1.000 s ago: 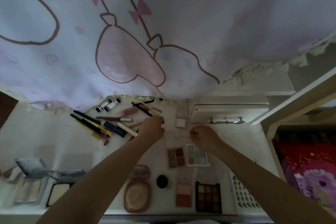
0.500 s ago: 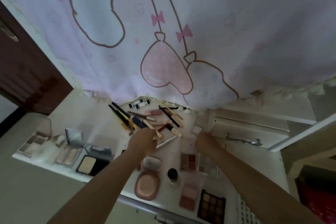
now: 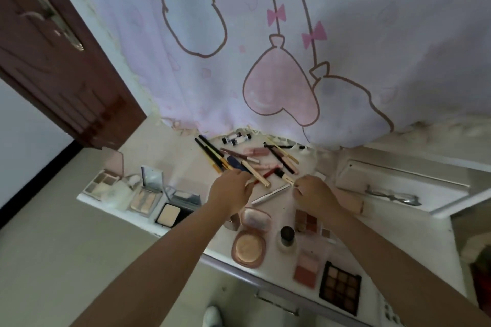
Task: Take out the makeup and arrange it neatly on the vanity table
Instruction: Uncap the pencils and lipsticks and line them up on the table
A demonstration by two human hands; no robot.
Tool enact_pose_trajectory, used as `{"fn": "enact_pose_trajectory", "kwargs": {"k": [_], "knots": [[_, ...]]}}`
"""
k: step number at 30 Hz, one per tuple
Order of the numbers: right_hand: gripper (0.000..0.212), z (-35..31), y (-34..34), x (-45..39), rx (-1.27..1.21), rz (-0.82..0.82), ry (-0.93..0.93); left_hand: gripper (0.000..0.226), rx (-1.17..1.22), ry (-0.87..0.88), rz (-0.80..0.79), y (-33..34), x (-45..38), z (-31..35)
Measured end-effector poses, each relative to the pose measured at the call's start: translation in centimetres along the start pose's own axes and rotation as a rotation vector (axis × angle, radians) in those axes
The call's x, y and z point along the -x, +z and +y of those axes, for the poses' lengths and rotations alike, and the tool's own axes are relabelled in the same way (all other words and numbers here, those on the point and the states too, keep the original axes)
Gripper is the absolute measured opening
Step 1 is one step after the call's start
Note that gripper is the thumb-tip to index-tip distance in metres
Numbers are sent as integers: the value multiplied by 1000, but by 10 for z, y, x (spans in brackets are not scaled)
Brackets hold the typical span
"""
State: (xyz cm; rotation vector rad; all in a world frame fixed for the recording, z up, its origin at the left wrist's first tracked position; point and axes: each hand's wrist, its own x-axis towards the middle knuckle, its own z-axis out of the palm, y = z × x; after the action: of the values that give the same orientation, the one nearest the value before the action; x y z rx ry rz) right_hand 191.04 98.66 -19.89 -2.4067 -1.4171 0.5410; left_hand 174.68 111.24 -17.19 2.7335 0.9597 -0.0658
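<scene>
both forearms are bare to the frame's edge, with no sleeves, and the left hand (image 3: 230, 192) and right hand (image 3: 316, 194) are ungloved.

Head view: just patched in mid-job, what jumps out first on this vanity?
The pink-and-white cartoon curtain hanging over the back of the vanity table dominates. Beneath it lies a jumbled pile of makeup pencils and tubes, with the left hand and right hand working at its near edge. Open compacts line the left end, and a dark nine-pan eyeshadow palette sits at the front right.
</scene>
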Motion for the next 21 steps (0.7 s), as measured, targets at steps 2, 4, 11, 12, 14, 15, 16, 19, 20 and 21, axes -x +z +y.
{"fn": "enact_pose_trajectory", "kwargs": {"k": [2,4,11,12,14,15,16,19,20,21], "knots": [[25,-15,-2,-2,1,45,-18,34,-7,42,-12,-1,-2,-13],[25,-33,-3,-6,25,73,-28,33,-29,102,-9,-6,-4,-32],[33,-147,22,-47,67,86,41,35,-108,183,42,-39,-3,-158],[33,-165,28,-56,60,75,36,35,-108,180,48,-44,-2,-178],[32,-197,40,-71,60,45,23,35,-92,157,62,-53,1,-215],[33,-209,45,-79,71,31,14,35,-87,141,66,-59,2,-230],[35,-221,49,-86,83,15,12,35,-90,123,67,-65,2,-243],[36,-242,56,-111,100,-39,59,34,-124,72,64,-80,-8,-272],[35,-245,58,-119,116,-60,78,35,-127,53,59,-84,-13,-279],[35,-246,61,-128,138,-85,103,35,-124,38,52,-86,-18,-285]]}}
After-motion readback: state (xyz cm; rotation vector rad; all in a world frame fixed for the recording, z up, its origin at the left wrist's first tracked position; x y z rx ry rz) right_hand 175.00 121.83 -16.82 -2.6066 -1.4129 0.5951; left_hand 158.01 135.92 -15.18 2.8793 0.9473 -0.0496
